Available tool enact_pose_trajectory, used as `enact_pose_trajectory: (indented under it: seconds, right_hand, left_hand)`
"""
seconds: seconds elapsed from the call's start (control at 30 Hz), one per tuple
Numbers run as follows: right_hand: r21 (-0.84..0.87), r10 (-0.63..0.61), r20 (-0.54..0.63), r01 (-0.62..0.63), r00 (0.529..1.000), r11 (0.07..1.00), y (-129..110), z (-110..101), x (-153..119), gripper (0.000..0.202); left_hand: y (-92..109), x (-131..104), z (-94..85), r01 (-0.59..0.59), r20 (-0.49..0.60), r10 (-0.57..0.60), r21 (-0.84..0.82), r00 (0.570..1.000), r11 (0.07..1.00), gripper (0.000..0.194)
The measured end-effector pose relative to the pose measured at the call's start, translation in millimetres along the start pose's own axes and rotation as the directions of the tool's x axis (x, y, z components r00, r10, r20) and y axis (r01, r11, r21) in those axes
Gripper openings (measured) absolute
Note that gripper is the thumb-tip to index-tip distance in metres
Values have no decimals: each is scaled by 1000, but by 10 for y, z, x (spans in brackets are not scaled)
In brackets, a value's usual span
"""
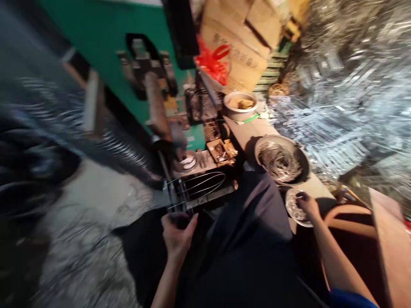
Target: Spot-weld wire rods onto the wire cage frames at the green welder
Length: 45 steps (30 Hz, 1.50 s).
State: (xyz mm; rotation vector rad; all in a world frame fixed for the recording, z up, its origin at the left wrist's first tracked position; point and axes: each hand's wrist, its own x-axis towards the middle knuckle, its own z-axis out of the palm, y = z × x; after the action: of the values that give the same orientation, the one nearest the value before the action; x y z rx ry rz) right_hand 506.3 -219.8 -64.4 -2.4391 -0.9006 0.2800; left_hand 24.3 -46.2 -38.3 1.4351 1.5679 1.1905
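Observation:
My left hand (178, 235) is closed around the near end of a bent-wire piece (205, 184) with long narrow loops. The loops stretch away to the right, beside a metal fixture under the machine. The grasped end is dark and blurred. Over on the right, my right hand (308, 206) dips its fingers into a small bowl (293, 219) of small shiny bits. Those fingers are bent together, and their tips are dark and hard to make out. Just beyond that bowl stands a larger basin (261, 143) holding coiled wire rings (278, 162).
A green machine (105, 21) rises ahead, with a small dish (186, 161) and a little open box (220, 152) at its base. Another bowl (240, 112), a red plastic bag (213, 64) and a cardboard box (239, 38) are farther back. Heaped wire parts (321, 124) lie right, near a brown tub (349, 210).

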Motion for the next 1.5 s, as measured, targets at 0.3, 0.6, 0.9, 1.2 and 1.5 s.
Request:
enact_pose_trajectory:
  seconds: [0.3, 0.6, 0.9, 1.2, 1.5]
  right_hand:
    - [454, -849, 219, 720, 481, 525, -3091, 355, -175, 26]
    - [282, -951, 235, 923, 200, 263, -3618, 1092, -311, 27]
    - [309, -976, 132, 929, 171, 205, -3858, 1214, -276, 24]
    - [365, -982, 89, 912, 166, 187, -4092, 1255, -184, 21]
    - [332, -980, 62, 922, 190, 200, -4200, 1253, -189, 24]
  left_hand:
    - [180, -23, -98, -41, 29, 41, -1, 999, 999, 41]
    - [151, 64, -219, -33, 2, 33, 36, 999, 999, 39]
    - [41, 233, -185, 26, -50, -30, -74, 998, 997, 42]
    - [78, 410, -188, 9, -128, -17, -63, 992, 998, 43]
    - [148, 488, -176, 21, -153, -37, -107, 988, 994, 43]
